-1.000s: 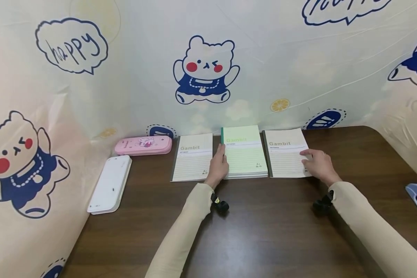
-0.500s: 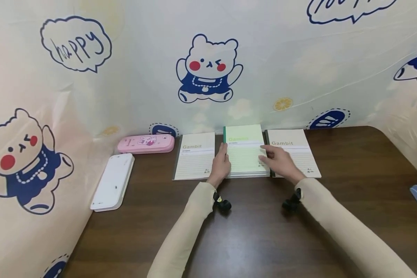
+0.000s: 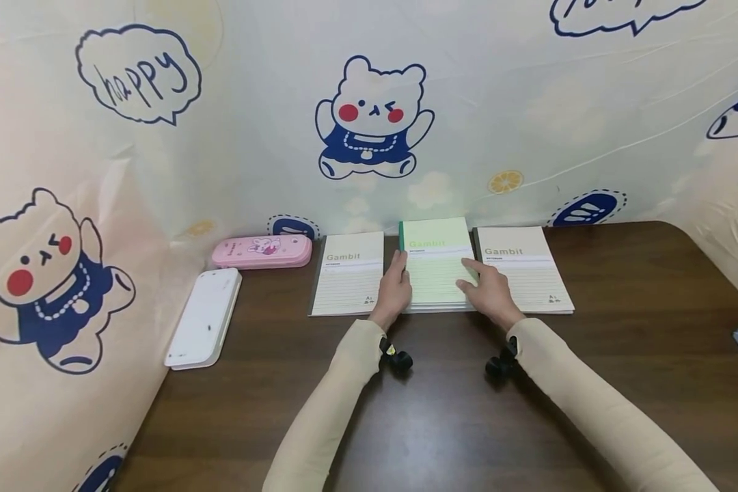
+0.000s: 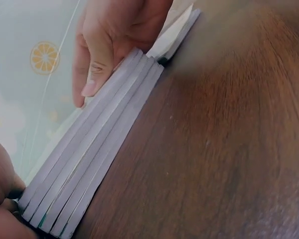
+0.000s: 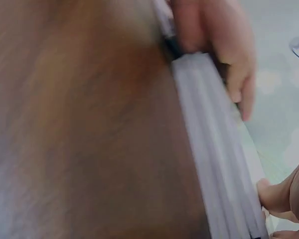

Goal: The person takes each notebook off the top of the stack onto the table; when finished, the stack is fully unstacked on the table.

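Green notebook stack (image 3: pixel 433 279): middle of the row on the worktop (image 3: pixel 443 410), between the left cream notebook (image 3: pixel 350 273) and the right cream notebook (image 3: pixel 531 273).
Left hand (image 3: pixel 394 294): fingers nearly straight along the stack's spine side, touching it; we see no curl round it.
Right hand (image 3: pixel 492 292): fingers and thumb loosely spread at the stack's right side, tips over the cover; whether they press, we cannot tell.
Step in hand: we judge it to be squaring the stack; we do best with the left side as a firm stop, pushing gently from the right, low enough to catch every layer without dragging the neighbour's spine.
Change: one second earlier the right hand is at the right cream notebook's outer edge; now it is at the green stack. The left hand keeps its place.
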Tool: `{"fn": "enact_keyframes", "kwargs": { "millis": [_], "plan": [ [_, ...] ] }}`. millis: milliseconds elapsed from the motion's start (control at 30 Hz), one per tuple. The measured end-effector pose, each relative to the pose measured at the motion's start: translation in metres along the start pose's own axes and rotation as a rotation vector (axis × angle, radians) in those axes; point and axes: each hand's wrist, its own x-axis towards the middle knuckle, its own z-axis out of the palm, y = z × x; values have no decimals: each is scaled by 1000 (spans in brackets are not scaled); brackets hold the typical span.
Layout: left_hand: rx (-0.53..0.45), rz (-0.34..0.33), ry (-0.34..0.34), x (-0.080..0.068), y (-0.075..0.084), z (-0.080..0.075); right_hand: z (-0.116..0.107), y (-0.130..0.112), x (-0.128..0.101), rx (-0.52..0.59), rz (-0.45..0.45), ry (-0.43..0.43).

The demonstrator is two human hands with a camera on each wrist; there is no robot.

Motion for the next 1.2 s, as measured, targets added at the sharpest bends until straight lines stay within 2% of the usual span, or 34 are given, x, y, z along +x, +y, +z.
{"fn": "enact_keyframes", "kwargs": {
  "millis": [133,233,400,500,600,767,900,1033,1133,1200],
  "plan": [
    [-47,-12,7,0,-1,0,-3,-1,1,36,44,27],
    [-72,-23,4,1,-2,1,-5,-3,1,13,57,80],
    [-59,-31,-2,2,-3,3,-9,-9,0,-68,39,186],
    [-39,-34,-3,2,-2,4,-13,-14,1,-57,14,214],
    [-38,-36,-12,4,-2,4,-20,-20,2,32,-12,174],
    [-34,-43,-12,5,-5,4,-26,-18,3,147,8,39],
    [-12,-29,-3,2,-7,6,-31,-10,1,237,51,38],
    [16,-16,11,-2,-7,7,-61,4,-5,328,65,121],
    [29,-32,23,-5,-8,6,-98,25,-15,318,33,219],
    [40,-39,25,-6,-8,5,-127,43,-23,270,31,274]
  ]
}}
